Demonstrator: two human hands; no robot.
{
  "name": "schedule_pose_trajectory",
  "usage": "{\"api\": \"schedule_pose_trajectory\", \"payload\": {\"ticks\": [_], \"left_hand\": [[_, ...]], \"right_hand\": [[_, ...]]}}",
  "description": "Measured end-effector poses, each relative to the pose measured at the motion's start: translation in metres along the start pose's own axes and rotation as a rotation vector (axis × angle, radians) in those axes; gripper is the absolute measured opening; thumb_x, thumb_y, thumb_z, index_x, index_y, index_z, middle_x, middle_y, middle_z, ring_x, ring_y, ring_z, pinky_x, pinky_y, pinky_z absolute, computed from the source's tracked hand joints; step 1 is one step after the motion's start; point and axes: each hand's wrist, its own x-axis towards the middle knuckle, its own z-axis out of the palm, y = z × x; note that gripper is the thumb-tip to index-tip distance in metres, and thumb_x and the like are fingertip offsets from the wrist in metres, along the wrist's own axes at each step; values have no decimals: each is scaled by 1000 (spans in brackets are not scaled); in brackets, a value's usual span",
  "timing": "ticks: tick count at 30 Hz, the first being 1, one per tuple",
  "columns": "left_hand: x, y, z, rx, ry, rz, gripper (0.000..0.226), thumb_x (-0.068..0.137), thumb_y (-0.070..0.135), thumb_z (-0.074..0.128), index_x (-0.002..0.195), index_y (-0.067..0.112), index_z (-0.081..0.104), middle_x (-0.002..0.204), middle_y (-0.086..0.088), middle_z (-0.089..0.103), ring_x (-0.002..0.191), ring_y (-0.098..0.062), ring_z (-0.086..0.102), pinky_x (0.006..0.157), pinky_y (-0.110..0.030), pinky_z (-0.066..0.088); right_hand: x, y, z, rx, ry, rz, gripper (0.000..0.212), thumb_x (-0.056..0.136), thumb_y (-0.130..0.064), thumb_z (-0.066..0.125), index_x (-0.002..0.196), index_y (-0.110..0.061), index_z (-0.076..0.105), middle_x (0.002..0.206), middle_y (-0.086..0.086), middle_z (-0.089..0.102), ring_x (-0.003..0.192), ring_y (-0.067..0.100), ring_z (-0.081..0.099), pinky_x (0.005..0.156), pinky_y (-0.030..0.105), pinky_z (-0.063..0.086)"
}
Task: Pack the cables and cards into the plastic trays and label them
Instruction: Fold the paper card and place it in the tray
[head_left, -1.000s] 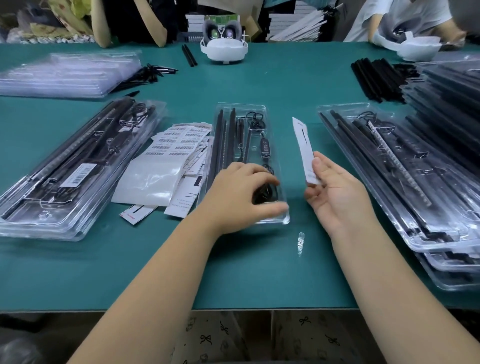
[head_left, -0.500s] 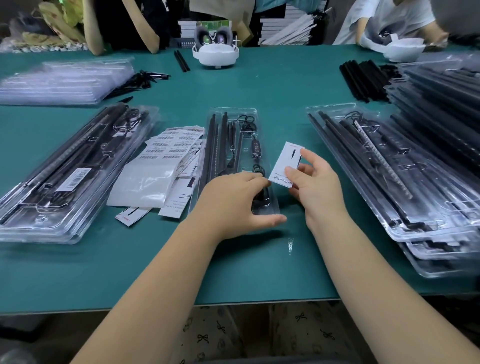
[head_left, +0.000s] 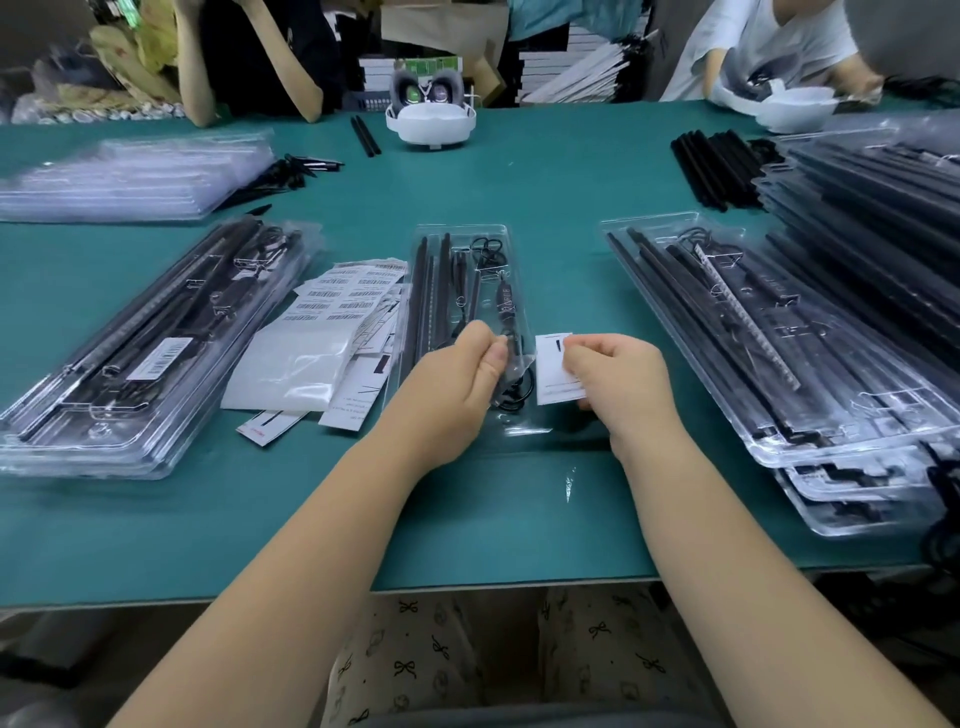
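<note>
So I'm at this big teal surface (head_left: 545, 187) that runs pretty much wall to wall, with other people sitting along the far edge and stacks of paper and boxes behind them. On my right there's a tall pile of filled trays (head_left: 831, 332), clear plastic with black rods and cables inside, and a bundle of loose black rods (head_left: 711, 166) past it. On my left, another stack of packed trays (head_left: 156, 353), the top one with a barcode label on it, and further back a heap of empty clear trays (head_left: 130, 176). A white headset (head_left: 430, 122) sits at the far middle of the surface. Between the left stack and the middle there's a messy pile of label sheets and cards (head_left: 332, 332) with a white plastic bag on top. Right in front of me is the open tray (head_left: 462, 312) I'm working on, lying lengthwise away from me with black rods down its left side and the cable (head_left: 506, 332) on its right. My left hand (head_left: 457, 384) is over the near end of that tray, fingers curled, pinching the cable between thumb and fingertips. My right hand (head_left: 618, 384) is just beside the tray's right edge, fingers curled, holding a small white card (head_left: 553, 369) upright-ish facing me, touching the tray's corner area.
</note>
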Motion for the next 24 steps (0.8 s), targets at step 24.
{"api": "schedule_pose_trajectory", "payload": {"ticks": [24], "left_hand": [[0,-2,1,-53,-6,-42,21,90,50,40,82,36,53,96,12,68,92,-3,59,79,-23,42]], "right_hand": [[8,5,15,-693,-264,-315,24,93,-37,53,111,-33,69,88,-5,52,105,26,44,78,27,33]]}}
